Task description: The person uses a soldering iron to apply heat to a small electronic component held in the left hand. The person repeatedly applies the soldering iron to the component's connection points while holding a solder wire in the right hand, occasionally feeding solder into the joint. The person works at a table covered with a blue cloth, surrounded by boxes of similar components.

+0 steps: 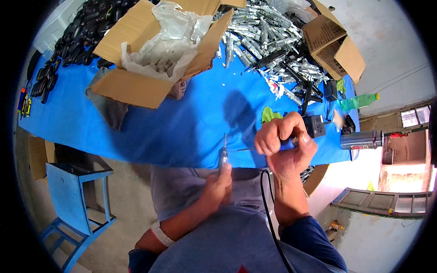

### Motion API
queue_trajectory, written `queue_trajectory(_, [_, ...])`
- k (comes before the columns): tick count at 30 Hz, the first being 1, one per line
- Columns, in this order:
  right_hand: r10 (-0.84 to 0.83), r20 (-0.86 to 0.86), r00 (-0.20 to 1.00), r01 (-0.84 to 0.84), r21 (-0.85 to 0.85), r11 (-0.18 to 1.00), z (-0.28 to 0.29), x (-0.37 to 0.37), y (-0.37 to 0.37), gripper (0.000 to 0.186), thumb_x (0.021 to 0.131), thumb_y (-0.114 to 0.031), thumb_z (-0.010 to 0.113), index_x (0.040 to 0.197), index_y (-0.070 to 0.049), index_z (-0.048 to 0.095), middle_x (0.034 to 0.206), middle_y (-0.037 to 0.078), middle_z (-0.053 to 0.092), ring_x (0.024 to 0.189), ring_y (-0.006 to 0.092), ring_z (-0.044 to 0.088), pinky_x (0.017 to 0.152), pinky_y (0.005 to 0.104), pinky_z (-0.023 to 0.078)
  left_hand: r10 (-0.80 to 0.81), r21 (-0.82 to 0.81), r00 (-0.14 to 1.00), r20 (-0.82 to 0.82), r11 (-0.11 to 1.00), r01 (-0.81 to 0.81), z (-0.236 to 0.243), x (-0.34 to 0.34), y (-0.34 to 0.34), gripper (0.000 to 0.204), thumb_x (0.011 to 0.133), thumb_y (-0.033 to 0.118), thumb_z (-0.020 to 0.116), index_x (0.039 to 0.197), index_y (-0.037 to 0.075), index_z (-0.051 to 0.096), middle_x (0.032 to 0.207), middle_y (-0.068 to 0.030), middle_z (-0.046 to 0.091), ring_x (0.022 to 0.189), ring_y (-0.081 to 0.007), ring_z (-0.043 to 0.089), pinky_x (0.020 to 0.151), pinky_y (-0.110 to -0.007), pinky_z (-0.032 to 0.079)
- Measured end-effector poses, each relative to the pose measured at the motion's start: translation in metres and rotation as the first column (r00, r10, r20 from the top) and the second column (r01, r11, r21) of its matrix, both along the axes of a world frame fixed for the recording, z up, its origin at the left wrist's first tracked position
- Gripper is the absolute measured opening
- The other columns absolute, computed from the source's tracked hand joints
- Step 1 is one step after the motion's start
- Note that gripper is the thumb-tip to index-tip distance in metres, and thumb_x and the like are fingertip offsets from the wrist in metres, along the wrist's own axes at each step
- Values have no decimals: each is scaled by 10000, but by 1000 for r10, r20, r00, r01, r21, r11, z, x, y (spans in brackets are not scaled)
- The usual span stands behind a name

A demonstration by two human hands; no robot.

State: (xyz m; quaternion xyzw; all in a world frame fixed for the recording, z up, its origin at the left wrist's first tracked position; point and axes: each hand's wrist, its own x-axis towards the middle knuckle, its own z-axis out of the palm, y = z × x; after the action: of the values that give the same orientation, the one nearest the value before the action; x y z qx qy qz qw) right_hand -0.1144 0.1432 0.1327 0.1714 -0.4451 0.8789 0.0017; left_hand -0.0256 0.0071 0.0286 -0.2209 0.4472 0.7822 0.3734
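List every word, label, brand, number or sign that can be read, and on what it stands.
None can be read.
Right cardboard carton: printed lines, too small.
Metal flask: red marking, too small.
Corded black box: pale marks, blurred.
Grey piece in left hand: pale mark, blurred.

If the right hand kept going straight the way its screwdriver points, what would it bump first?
Probably the slim grey piece in the left hand: the right hand's screwdriver points straight at it. Whether the tip already touches is hard to tell.
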Motion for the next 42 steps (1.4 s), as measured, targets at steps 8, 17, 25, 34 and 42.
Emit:
queue_trajectory(8, [-510, -4, 860, 496, 243, 834, 9, 47, -15, 368, 990, -316, 405, 957, 28, 534, 920, 183, 567, 843, 242, 551, 806, 382, 437, -12, 43, 999, 36, 999, 10, -1, -2, 0, 526, 948, 547, 418, 634, 135, 332, 454, -7, 307, 343, -140, 321, 344, -299, 281])
queue_trajectory(17, [-444, -124, 887, 458, 132, 879, 1, 34, -31, 442, 977, -390, 341, 622, -129, 373, 565, 17, 364, 511, 149, 346, 546, 312, 327, -71, -129, 997, -42, 989, 65, -1, -2, 3, 525, 962, 525, 390, 635, 117, 348, 451, -24, 326, 352, -150, 360, 350, -297, 304])
queue_trajectory(25, [160, -146, 976, -116, 273, 955, 16, 6, -17, 549, 901, -340, 488, 425, -100, 358, 433, 47, 440, 338, 174, 368, 374, 315, 278, -85, -118, 995, -57, 990, 77, -6, -1, -4, 521, 960, 464, 459, 587, 101, 466, 505, 3, 450, 446, -100, 443, 425, -278, 338])
queue_trajectory(34, [98, -11, 995, -93, 208, 974, 11, -16, -2, 438, 869, -374, 510, 581, -62, 402, 498, 65, 415, 402, 168, 363, 416, 317, 327, -82, -38, 994, -74, 996, 79, -9, 1, -7, 527, 952, 529, 422, 620, 129, 337, 460, -12, 311, 358, -144, 329, 352, -314, 273])
queue_trajectory(42, [-447, 159, 881, 450, 19, 893, -7, 34, 12, 383, 944, -394, 468, 717, -102, 371, 610, 25, 368, 505, 153, 364, 484, 316, 349, -80, -12, 997, 2, 997, 80, -3, -1, -7, 516, 946, 546, 424, 645, 134, 348, 466, -4, 304, 368, -137, 321, 357, -307, 254])
